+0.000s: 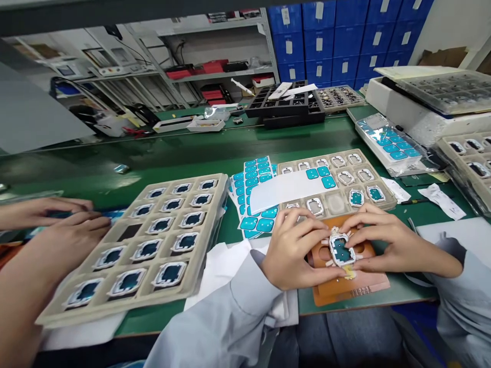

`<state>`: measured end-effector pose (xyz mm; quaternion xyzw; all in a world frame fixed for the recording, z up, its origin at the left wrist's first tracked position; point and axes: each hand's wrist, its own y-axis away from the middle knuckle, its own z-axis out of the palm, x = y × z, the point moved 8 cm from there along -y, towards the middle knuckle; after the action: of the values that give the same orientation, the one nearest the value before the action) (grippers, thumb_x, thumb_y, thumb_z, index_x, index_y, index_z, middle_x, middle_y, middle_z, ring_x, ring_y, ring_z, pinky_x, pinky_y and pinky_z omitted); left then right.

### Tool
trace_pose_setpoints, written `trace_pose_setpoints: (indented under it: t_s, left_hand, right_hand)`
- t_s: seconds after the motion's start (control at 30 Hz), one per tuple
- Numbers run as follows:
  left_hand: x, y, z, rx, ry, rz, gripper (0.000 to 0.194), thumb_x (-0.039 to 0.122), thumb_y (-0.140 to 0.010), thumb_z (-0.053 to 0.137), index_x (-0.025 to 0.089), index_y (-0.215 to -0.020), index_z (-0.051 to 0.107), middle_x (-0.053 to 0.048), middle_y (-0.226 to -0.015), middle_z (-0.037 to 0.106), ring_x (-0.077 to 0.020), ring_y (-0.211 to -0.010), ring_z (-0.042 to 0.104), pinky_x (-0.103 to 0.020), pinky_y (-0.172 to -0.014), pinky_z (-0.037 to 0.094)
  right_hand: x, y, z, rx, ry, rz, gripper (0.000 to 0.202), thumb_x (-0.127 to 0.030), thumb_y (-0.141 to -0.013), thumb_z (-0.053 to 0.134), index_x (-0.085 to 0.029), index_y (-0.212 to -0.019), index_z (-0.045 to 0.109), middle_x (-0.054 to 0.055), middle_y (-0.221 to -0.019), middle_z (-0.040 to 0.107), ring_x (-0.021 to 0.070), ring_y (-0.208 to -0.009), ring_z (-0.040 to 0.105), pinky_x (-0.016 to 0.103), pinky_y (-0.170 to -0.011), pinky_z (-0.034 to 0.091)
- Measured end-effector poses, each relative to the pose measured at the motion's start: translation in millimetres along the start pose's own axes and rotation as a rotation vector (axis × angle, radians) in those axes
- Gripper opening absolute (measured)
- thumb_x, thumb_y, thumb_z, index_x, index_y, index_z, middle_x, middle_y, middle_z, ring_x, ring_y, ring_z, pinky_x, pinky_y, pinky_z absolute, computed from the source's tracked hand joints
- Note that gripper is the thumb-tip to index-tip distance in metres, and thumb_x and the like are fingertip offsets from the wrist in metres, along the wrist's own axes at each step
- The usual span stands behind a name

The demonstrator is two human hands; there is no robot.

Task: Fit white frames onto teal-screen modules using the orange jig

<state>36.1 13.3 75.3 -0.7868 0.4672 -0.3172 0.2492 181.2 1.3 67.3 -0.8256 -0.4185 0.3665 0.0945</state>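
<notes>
My left hand [292, 250] and my right hand [389, 243] hold a small white frame [341, 250] between their fingertips, one at each side. It looks like a watch case, with a teal film inside and a yellow tab at its lower end. Under it lies an orange-brown pad [326, 295] with round cut-outs. Just beyond my hands stands a beige compartment tray [336, 203] of similar white frames, two of them with teal film. A white backing sheet [278, 190] with three teal stickers rests across this tray and the sticker sheets [251, 174] beside it.
At left, another beige tray [209, 240] bears rows of frames with dark teal centres. A co-worker's hands [72, 225] work beyond its left edge. Behind are black trays [286, 110], a bagged sticker stack [391, 143] and a white foam box [414, 115]. Crumpled white paper [441, 201] lies at right.
</notes>
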Motion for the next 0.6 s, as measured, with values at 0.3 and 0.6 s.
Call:
trace_pose_setpoints:
  t_s: [0.3, 0.6]
  left_hand:
    - [-10.2, 5.9, 15.7, -0.173, 0.047, -0.102, 0.047, 0.059, -0.067, 0.082, 0.019, -0.087, 0.07, -0.007, -0.095, 0.074, -0.0281, -0.104, 0.057, -0.045, -0.09, 0.038]
    - [-40.6, -0.5, 12.7, -0.051, 0.288, -0.145, 0.053, 0.065, -0.084, 0.062, 0.023, -0.114, 0.07, -0.01, -0.115, 0.071, -0.0249, -0.112, 0.059, -0.045, -0.099, 0.047]
  right_hand:
    - [6.8, 3.2, 4.0, 0.001, -0.009, -0.002, 0.017, -0.034, -0.085, 0.078, -0.019, -0.088, 0.07, 0.01, -0.104, 0.07, 0.0202, -0.089, 0.061, 0.035, -0.074, 0.046]
    - [27.1, 1.4, -6.8, 0.115, -0.156, 0.064, 0.031, -0.039, -0.08, 0.079, -0.021, -0.103, 0.067, 0.007, -0.102, 0.073, 0.0228, -0.096, 0.068, 0.038, -0.085, 0.052]
